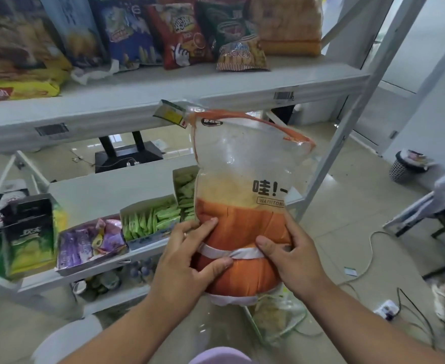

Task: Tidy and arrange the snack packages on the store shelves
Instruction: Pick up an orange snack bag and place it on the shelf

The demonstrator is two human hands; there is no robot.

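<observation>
A clear plastic snack bag with orange base [245, 185] reads "哇!" above a boxed "WAWITON"; on the upper shelf's front edge, a striped cracker packet [241, 56] reads "CRACKER".

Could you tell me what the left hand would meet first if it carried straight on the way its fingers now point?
The left hand already grips the orange snack bag, so the bag itself comes first. Beyond that, probably the box of green packets, though depth is unclear.

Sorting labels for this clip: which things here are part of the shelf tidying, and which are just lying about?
Part of the job:
orange-and-clear snack bag, gripped by left hand and right hand
red chip bag
box of green packets
upper shelf

Lying about:
waste basket
floor cables
</observation>
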